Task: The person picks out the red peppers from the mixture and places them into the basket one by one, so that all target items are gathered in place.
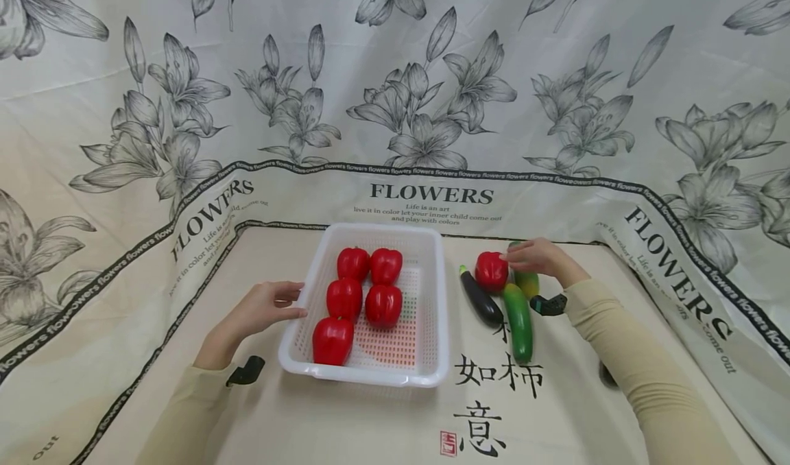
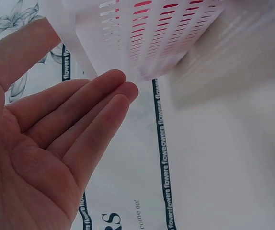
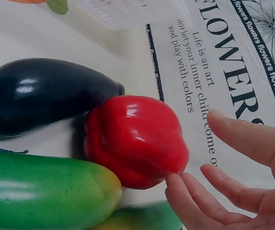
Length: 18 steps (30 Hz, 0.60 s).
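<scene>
A white plastic basket (image 1: 441,300) stands on the table with several red bell peppers (image 1: 344,298) inside. My left hand (image 1: 265,308) is beside its left wall, thumb and fingers apart; in the left wrist view the hand (image 2: 56,129) shows its palm, holding nothing. My right hand (image 1: 537,256) is at another red bell pepper (image 1: 490,271) right of the basket. In the right wrist view, fingertips of the right hand (image 3: 233,187) meet the lower edge of that pepper (image 3: 136,141), while the thumb stands off it, fingers spread.
A dark eggplant (image 1: 480,300) lies left of the lone pepper. A long green vegetable (image 1: 518,324) lies in front of it, and another green-yellow one (image 1: 527,283) sits partly under my right hand. A dark object (image 1: 607,374) is mostly hidden by the right sleeve. Floral cloth (image 1: 420,108) surrounds the table.
</scene>
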{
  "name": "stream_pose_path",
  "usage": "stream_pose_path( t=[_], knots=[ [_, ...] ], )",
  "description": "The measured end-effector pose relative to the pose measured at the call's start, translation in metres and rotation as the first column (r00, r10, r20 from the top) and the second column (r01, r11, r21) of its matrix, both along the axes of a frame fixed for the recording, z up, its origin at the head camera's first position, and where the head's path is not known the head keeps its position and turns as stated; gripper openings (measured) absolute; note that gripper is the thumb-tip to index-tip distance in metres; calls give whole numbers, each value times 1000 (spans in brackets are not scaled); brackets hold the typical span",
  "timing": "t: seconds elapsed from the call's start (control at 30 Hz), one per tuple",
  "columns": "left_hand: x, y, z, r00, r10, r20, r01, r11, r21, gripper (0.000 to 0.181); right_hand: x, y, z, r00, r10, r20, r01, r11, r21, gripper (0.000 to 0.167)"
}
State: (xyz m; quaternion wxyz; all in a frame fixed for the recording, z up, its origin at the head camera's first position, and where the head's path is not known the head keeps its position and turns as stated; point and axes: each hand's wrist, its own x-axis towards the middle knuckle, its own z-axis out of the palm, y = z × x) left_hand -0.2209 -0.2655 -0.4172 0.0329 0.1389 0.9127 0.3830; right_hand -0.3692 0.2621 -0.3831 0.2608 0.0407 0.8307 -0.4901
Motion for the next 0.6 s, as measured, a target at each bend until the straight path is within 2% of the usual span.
stream_pose_path(
  t=[0.23,0.4,0.6],
  knots=[
    [-2,1,0,1000,2,-14,-2,1000,3,62,-8,0,-12,998,-61,-8,61,998,6,67],
    [-2,1,-1,1000,-1,-8,1,1000,13,61,-12,-1,-18,999,-39,-21,40,998,43,69],
    [-2,0,-2,1000,10,-5,-10,1000,5,60,-15,-6,-22,998,-60,-20,61,997,51,70]
  ],
)
